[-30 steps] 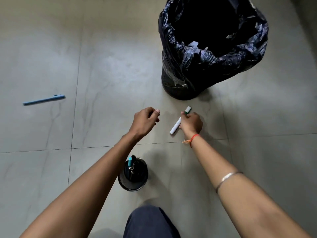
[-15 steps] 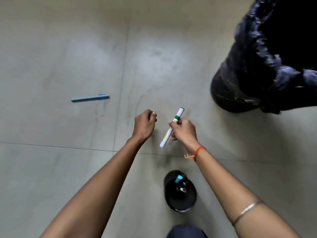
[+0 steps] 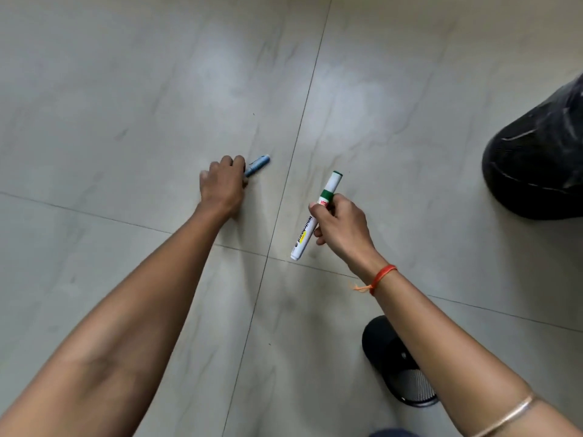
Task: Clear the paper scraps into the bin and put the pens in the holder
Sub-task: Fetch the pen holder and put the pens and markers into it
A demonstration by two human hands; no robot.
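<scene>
- black mesh holder stands on the floor, partly hidden under the right forearm;
- right hand, fingers pinching a green-capped whiteboard marker, holds it off the floor;
- left hand, fingers curled round a blue pen lying on the floor;
- bin well apart, far right.

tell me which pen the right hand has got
The white whiteboard marker with green trim and a printed barrel, gripped in the right hand. The other is a slim blue pen at the fingers of the left hand.
</scene>
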